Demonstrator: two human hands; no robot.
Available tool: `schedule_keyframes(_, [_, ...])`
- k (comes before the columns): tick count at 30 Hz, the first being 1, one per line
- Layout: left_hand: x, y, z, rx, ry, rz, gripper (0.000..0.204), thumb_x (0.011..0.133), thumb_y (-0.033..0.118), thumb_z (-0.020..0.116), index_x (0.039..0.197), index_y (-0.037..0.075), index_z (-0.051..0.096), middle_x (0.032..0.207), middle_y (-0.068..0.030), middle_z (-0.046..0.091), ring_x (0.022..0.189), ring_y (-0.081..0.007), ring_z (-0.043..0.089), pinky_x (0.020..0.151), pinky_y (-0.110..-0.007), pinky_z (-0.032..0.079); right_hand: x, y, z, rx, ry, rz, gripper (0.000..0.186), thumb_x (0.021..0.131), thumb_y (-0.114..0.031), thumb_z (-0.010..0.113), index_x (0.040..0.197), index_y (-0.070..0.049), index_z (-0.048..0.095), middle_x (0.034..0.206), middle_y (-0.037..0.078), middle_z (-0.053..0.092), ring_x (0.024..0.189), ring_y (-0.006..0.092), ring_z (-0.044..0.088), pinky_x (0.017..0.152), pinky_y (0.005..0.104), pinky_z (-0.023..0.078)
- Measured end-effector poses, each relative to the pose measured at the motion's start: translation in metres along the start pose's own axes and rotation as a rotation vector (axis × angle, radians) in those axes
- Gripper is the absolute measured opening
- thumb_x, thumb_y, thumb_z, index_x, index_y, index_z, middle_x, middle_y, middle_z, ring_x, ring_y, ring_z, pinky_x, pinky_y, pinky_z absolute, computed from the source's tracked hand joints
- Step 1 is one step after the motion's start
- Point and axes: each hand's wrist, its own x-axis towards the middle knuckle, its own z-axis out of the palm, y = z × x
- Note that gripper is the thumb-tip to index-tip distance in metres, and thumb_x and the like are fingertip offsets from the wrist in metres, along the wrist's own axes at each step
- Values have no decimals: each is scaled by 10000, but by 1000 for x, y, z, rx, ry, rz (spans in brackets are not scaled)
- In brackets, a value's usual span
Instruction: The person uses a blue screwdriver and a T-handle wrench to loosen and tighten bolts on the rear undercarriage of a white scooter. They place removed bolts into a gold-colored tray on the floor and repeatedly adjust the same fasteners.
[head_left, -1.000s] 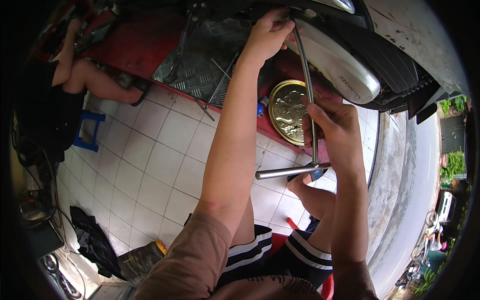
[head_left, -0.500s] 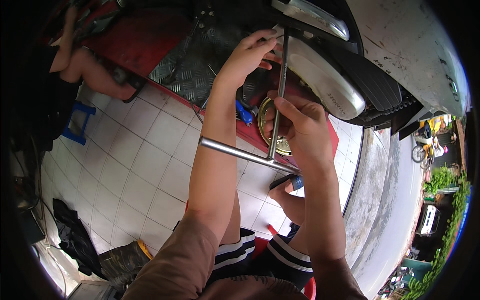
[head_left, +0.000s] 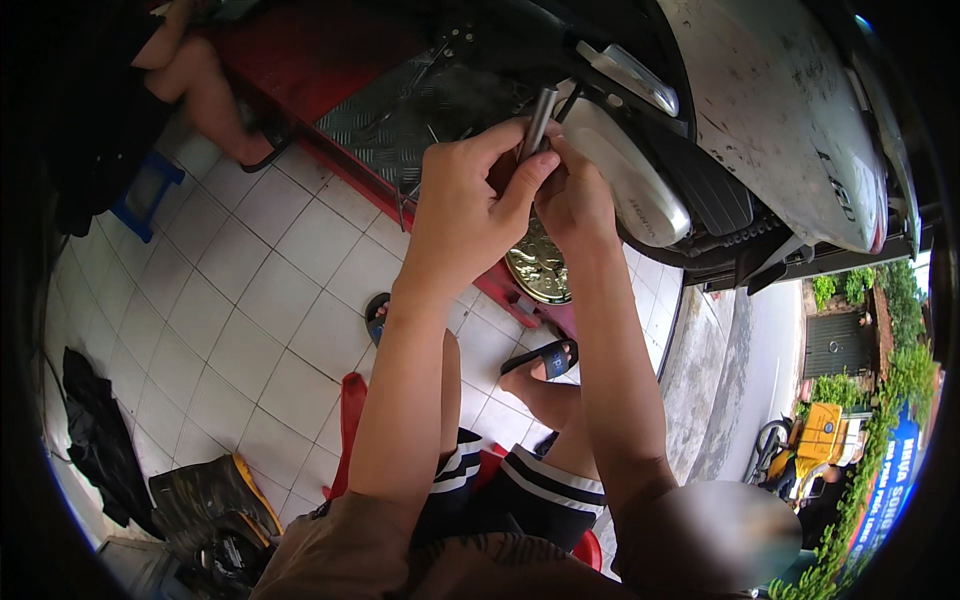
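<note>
Both my hands are on a steel T-handle wrench (head_left: 541,118) in front of a scooter's silver engine cover (head_left: 630,180). My left hand (head_left: 470,205) curls round its crossbar, and one end of the bar sticks out above the fingers. Close beside it, my right hand (head_left: 578,200) is closed on the wrench, its fingers partly hidden. The hands cover most of the tool, and where its tip sits cannot be made out. Below them, on the red lift's edge, stands a round gold-coloured pan (head_left: 540,268) with shiny liquid in it.
The scooter's scuffed grey body panel (head_left: 780,120) fills the upper right. A red lift (head_left: 350,175) with a tread-plate top runs across. At the far left another person's leg (head_left: 215,105) shows near a blue stool (head_left: 150,195). Boots (head_left: 215,500) lie on white tiles (head_left: 250,340).
My left hand has come down from near the engine and closed on the wrench. The wrench has swung, its crossbar now pointing upward between my hands. The view has shifted slightly.
</note>
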Motion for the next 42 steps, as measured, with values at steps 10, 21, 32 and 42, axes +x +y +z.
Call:
schedule_keyframes(10, [-49,11,1,368,-107,0,196,885,185,649,1018,70,735,645,-140,616,530,-236,580,526,-313,434,-1,-9,9,-195,-377,272,249,943,-220,626,1021,13,594,788,19,577,582,101,506,511,245,418])
schedule_keyframes(21, [-58,-16,-24,148,-296,-193,577,879,164,672,1385,-9,455,563,-70,520,486,-110,469,484,-289,380,3,6,5,-258,-377,224,239,955,-184,598,1064,24,551,690,-14,473,579,60,388,531,195,324])
schedule_keyframes(32, [-63,-7,-24,168,-126,-110,619,850,38,613,1431,181,456,523,-62,406,462,-145,387,502,-285,367,22,-19,-14,-153,-509,205,262,942,-181,620,1078,30,545,727,6,510,571,55,399,478,199,284])
schedule_keyframes(42, [-78,-17,-18,173,-328,-338,552,890,154,641,1390,3,461,523,-56,415,469,-124,375,488,-285,344,18,-6,-19,-223,-425,204,235,960,-159,581,1088,32,533,722,2,493,580,62,371,513,199,303])
